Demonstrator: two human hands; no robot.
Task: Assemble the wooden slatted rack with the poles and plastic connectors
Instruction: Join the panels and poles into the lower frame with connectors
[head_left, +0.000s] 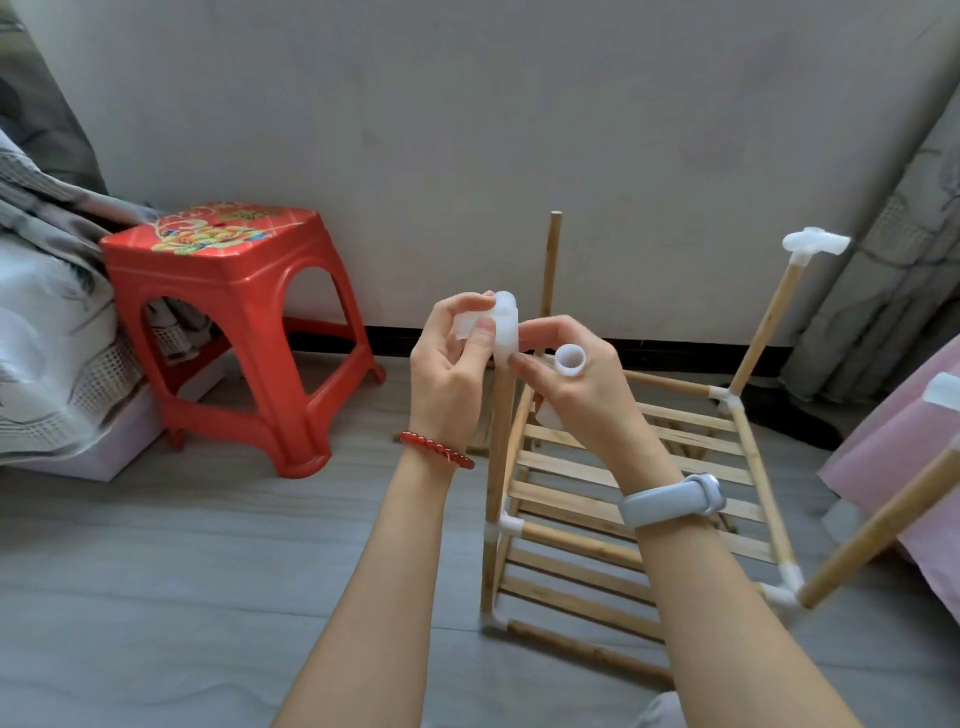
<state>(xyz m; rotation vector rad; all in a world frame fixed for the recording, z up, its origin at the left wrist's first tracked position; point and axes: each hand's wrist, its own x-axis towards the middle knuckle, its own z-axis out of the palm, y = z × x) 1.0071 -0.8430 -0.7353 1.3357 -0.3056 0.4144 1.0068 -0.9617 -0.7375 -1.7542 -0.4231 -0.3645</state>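
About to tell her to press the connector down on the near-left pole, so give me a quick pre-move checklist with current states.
1. Connector sits on top of near-left pole: ok.
2. Seated fully: cannot tell, fingers cover the joint.
3. Left hand and right hand both grip the connector: ok.
4. Open side socket free for a crossbar: ok.
5. Far-left pole capped: not ok, bare top.
6. Far-right pole capped with a connector: ok.
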